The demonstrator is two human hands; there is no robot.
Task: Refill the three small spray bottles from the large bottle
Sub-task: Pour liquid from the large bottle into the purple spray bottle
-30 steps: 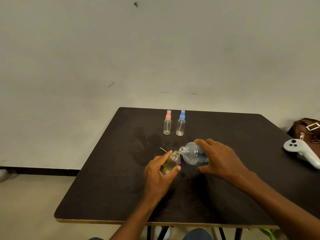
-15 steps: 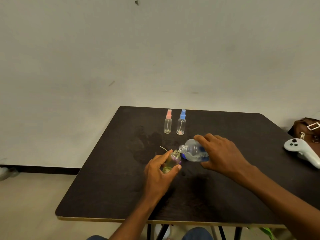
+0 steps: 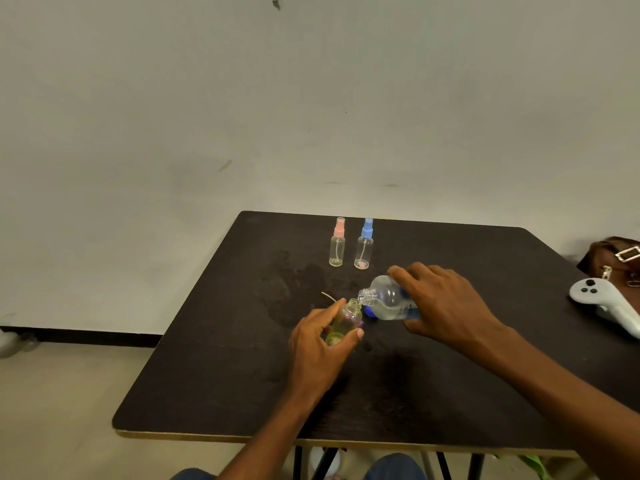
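Observed from beside the table [image 3: 485, 393]: the left hand [image 3: 318, 344] grips the open small bottle [image 3: 346, 320], fingers and thumb curled round its body, tilting it so the neck leans toward the right. The right hand [image 3: 446, 306] is clamped over the large bottle [image 3: 388, 299], which lies nearly on its side with its mouth against the small bottle's neck. The two hands are close but not touching.

Change over the last second: slight. The large bottle's mouth has stayed at the small neck, and its back end appears a little higher than before, so the tilt looks marginally steeper. I judge that pouring is under way or just beginning. I cannot make out a stream, nor the level in the small bottle, which shows a yellowish tint.

A blue cap [image 3: 370, 310] lies on the table just under the large bottle's neck. A thin pale tube [image 3: 327, 295] lies beyond the left hand, likely the sprayer's dip tube.

Remaining work: the pink-topped bottle [image 3: 337, 245] and the blue-topped bottle [image 3: 364, 247] stand upright side by side at the far part of the table, tops on and apparently empty. This is the first of three fills.

Risk noted: both necks are narrow and a darker patch [image 3: 298, 282] on the table looks like a spill. A slow pour is advisable.

Also present at the right edge: a white controller [image 3: 602, 303] and a brown bag [image 3: 613, 258].
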